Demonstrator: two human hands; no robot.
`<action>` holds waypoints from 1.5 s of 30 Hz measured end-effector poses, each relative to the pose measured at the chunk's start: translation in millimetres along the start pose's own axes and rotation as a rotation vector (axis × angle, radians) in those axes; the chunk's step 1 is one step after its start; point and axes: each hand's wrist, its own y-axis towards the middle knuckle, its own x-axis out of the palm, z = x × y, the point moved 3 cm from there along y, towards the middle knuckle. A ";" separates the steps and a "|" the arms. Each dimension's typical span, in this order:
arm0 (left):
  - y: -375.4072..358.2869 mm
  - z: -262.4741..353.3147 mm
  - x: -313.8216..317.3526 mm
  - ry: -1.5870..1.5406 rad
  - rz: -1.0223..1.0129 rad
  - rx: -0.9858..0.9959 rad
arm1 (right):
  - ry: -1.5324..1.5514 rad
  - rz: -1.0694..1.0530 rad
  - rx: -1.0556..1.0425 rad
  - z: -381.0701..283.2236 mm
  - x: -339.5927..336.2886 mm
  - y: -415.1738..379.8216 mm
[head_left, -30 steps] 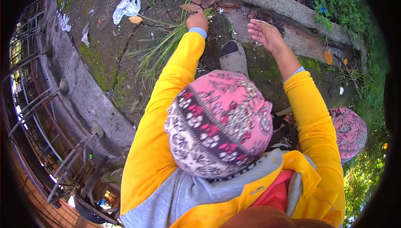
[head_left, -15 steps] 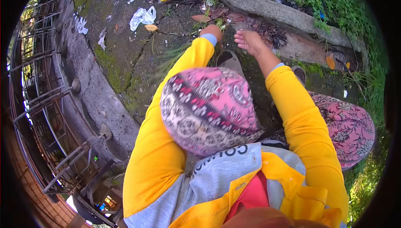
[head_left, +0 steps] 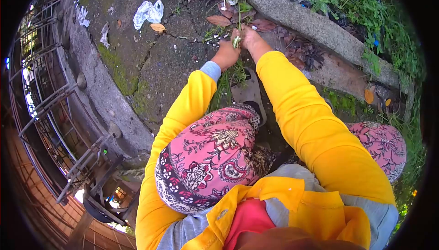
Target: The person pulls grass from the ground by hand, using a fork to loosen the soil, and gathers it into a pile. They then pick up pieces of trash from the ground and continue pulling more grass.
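Leaving the long grass [head_left: 223, 90] free beside the sandal [head_left: 247, 90]; next, gripping the green stems [head_left: 236, 42] firmly, without crushing, between closed fingers of left hand [head_left: 226, 56] and right hand [head_left: 252, 38], close together; beyond, better to avoid catching the dry leaves [head_left: 218, 21].

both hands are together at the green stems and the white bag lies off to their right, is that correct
Not quite: the head view shows the white bag off to their left. The left hand and right hand are together at the green stems.
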 end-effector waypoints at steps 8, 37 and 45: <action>-4.0 0.8 8.9 0.233 -0.088 0.142 | -0.225 0.107 -0.424 16.8 4.8 -28.1; -16.3 -7.6 1.7 0.079 -0.084 0.147 | -0.243 0.142 -0.448 16.8 2.6 -21.8; -29.5 11.8 -2.8 0.274 0.026 0.260 | -0.280 0.109 -0.446 8.8 -5.2 -19.7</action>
